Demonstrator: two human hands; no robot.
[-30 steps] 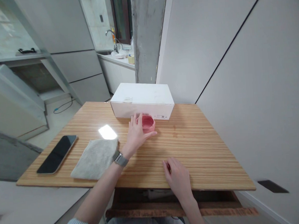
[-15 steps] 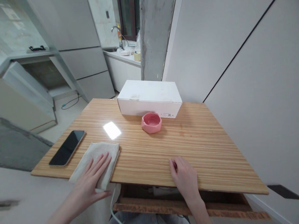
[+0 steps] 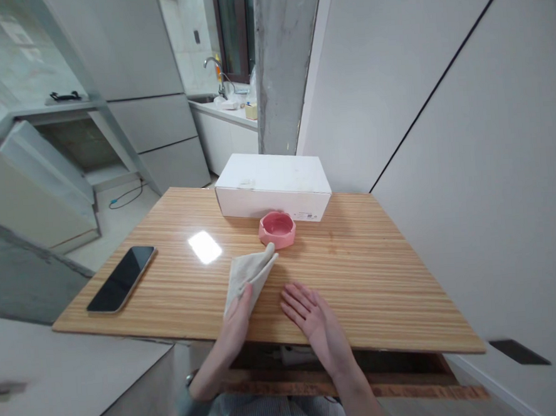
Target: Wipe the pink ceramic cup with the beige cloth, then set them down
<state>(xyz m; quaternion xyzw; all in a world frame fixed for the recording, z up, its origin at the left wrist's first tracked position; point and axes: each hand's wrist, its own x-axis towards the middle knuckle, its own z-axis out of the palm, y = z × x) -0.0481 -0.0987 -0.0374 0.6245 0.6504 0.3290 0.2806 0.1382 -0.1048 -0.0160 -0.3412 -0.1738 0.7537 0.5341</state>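
Observation:
My left hand (image 3: 238, 320) grips a grey-beige cloth (image 3: 248, 274) by its near end; the cloth lies bunched on the wooden table (image 3: 381, 289), its far tip close to a pink bowl (image 3: 277, 229). My right hand (image 3: 310, 316) rests flat on the table just right of the cloth, fingers stretched out and empty. The pink bowl stands upright in front of a white box (image 3: 273, 185) at the table's far side.
A black phone (image 3: 121, 287) lies face up near the table's left edge. An open drawer (image 3: 345, 379) shows under the near edge. A concrete pillar (image 3: 281, 63) and a white wall stand behind the table; a kitchen counter with a sink is further back.
My left hand has pulled the cloth from the left front of the table toward the middle, bunching it. My right hand has shifted left and forward, fingers now spread.

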